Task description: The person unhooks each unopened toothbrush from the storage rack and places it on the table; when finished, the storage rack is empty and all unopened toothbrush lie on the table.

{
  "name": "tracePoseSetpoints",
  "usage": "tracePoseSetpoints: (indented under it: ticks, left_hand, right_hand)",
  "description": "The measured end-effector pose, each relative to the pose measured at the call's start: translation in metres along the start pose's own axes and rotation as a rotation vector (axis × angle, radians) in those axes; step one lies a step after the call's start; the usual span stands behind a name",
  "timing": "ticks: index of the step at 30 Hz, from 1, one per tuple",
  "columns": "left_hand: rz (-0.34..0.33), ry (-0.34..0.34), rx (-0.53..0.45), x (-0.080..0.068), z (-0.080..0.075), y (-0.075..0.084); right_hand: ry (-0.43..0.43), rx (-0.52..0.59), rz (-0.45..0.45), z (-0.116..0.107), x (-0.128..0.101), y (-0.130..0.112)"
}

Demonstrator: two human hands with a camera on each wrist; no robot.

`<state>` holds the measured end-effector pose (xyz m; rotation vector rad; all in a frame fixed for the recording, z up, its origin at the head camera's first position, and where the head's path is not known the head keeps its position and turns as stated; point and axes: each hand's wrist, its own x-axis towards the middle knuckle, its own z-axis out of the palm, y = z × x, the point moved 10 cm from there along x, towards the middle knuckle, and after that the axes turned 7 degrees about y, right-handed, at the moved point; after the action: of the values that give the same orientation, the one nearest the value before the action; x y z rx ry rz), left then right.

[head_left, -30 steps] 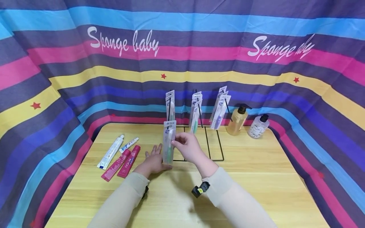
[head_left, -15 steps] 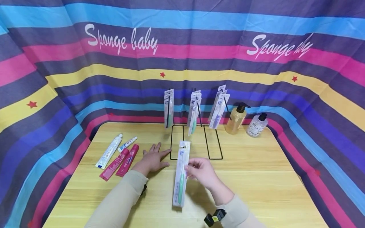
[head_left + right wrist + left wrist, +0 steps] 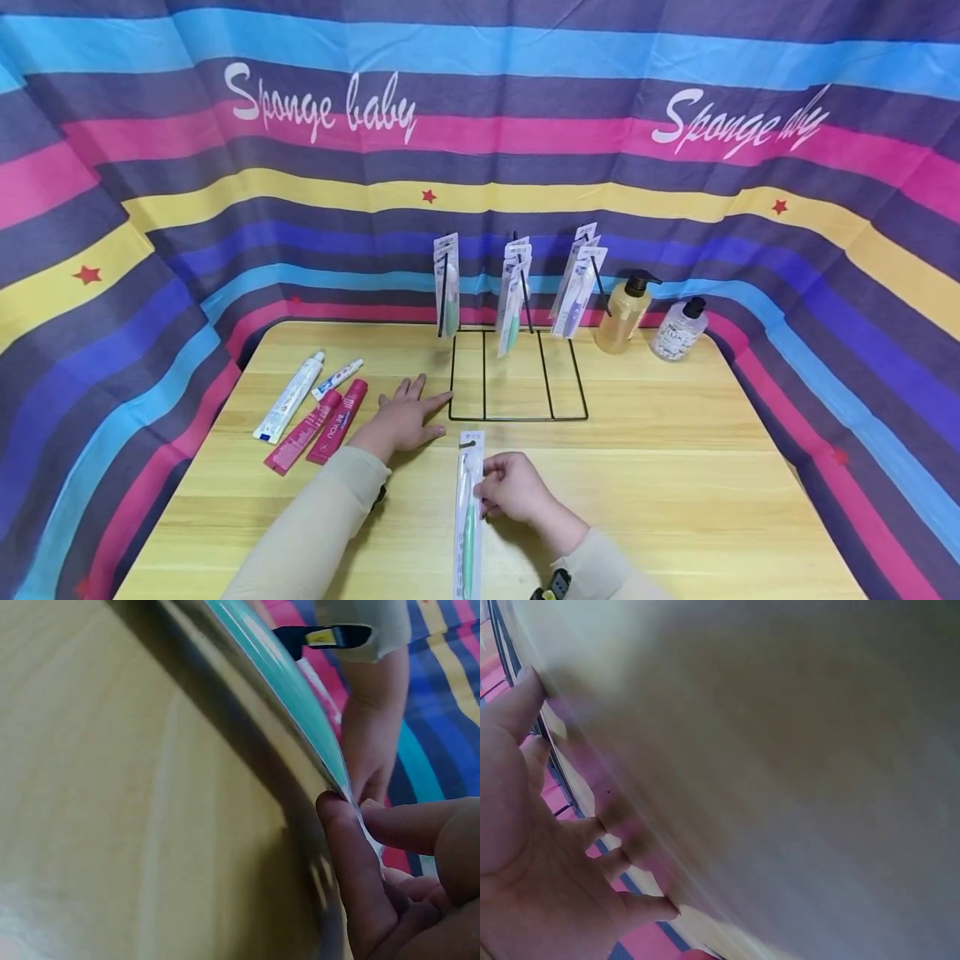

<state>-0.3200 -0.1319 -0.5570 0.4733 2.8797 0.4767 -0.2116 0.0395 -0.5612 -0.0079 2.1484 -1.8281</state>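
Note:
My right hand (image 3: 517, 492) pinches the right edge of a packaged toothbrush (image 3: 468, 533) with a green handle, low over the front of the table. In the right wrist view, thumb and finger grip the edge of the pack beside its teal handle (image 3: 281, 675). My left hand (image 3: 405, 419) rests on the table with its fingers spread, a fingertip right at the left side of the black wire rack's base (image 3: 517, 418). The left wrist view shows that palm (image 3: 547, 862) with the fingertips on the wood. More packaged toothbrushes (image 3: 513, 304) hang in three groups from the rack's hooks.
Left of my left hand lie two pink tubes (image 3: 337, 421), a white toothpaste tube (image 3: 289, 398) and a small tube (image 3: 337, 379). At the back right stand an amber pump bottle (image 3: 624, 315) and a clear bottle (image 3: 678, 332). A striped curtain (image 3: 480, 150) surrounds the table.
My right hand has brought the packaged toothbrush away from the rack's left hook, toward the front of the table. My left hand has shifted slightly and stays on the table.

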Motion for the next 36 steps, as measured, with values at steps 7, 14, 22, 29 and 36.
tracePoseSetpoints:
  ticks: [7, 14, 22, 29, 36]
  left_hand:
    - [-0.010, 0.003, -0.012, -0.002, -0.002, 0.001]
    - [-0.004, 0.008, 0.006, -0.001, -0.002, 0.001]
    - [-0.001, 0.011, -0.001, 0.000, 0.000, -0.002]
    - [0.000, 0.010, -0.011, 0.000, 0.000, -0.001]
    - [-0.003, 0.001, -0.017, 0.001, 0.000, 0.001]
  right_hand:
    - [0.054, -0.395, -0.136, 0.003, -0.003, -0.005]
    - [0.082, -0.498, -0.182, 0.002, -0.002, -0.006]
    - [0.113, -0.370, -0.187, -0.024, 0.014, -0.036]
    - [0.186, -0.337, -0.482, -0.049, 0.042, -0.141]
    - [0.107, -0.444, -0.493, -0.015, 0.080, -0.193]
